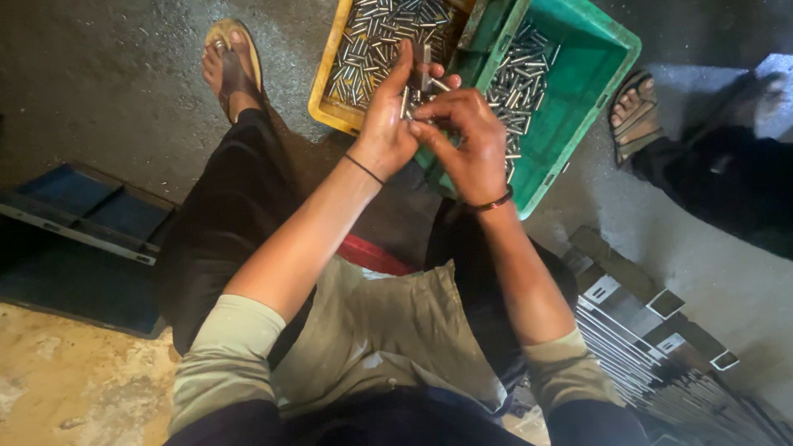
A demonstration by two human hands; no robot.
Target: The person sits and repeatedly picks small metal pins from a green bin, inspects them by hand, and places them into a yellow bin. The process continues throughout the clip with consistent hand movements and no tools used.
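My left hand (pixel 387 124) is raised above my lap, fingers curled around a small bunch of short metal pins (pixel 417 89) and a flat metal piece that sticks up from it. My right hand (pixel 469 136) meets it from the right, fingertips pinching at the pins in the left hand. Just beyond the hands sit a yellow crate (pixel 324 87) and a green crate (pixel 578 74), both holding several loose silver pins. A thin black band circles my left wrist and a dark bangle my right.
A stack of flat metal strips (pixel 661 347) lies at the lower right. A dark blue tray (pixel 83 206) rests on the floor at left. My sandalled foot (pixel 231 66) is by the yellow crate. Another person's sandalled foot (pixel 634 111) stands at right.
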